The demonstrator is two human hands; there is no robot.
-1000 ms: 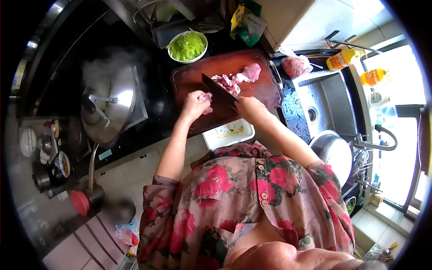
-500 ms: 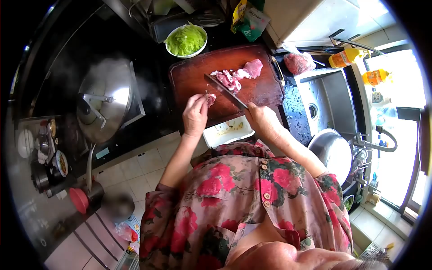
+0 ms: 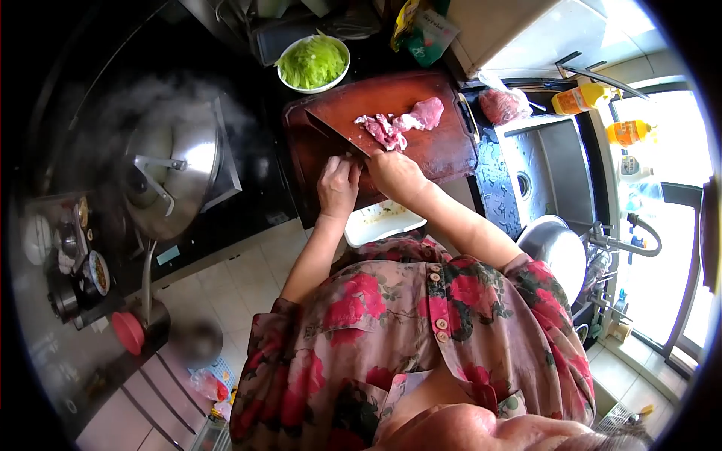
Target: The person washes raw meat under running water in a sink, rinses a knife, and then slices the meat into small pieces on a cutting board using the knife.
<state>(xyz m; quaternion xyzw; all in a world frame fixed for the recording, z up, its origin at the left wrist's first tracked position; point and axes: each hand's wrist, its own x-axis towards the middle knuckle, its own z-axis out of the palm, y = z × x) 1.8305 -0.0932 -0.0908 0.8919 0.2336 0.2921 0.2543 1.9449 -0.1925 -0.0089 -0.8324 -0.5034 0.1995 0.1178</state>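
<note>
A reddish-brown cutting board [image 3: 440,154] lies in front of me with raw meat [image 3: 392,129] on its right half, partly cut and partly a whole lump. My right hand [image 3: 395,177] grips the handle of a kitchen knife [image 3: 336,133], its blade pointing to the far left across the board. Just left of it, my left hand [image 3: 338,188] is closed, fingers bent down against the board near the blade. The meat piece under those fingertips is mostly hidden. A white tray [image 3: 385,228] with wet residue sits at the board's near edge, below my right wrist.
A bowl [image 3: 346,74] of sliced green vegetable stands behind the board. On the left, a lidded pan [image 3: 177,169] steams on the stove. To the right are bagged meat [image 3: 502,107], a sink [image 3: 583,158], a metal basin [image 3: 556,252] and bottles [image 3: 579,99] along the window.
My right hand has moved left with the knife, so the blade now lies by my left fingertips, away from the larger meat. My left hand has shifted slightly right.
</note>
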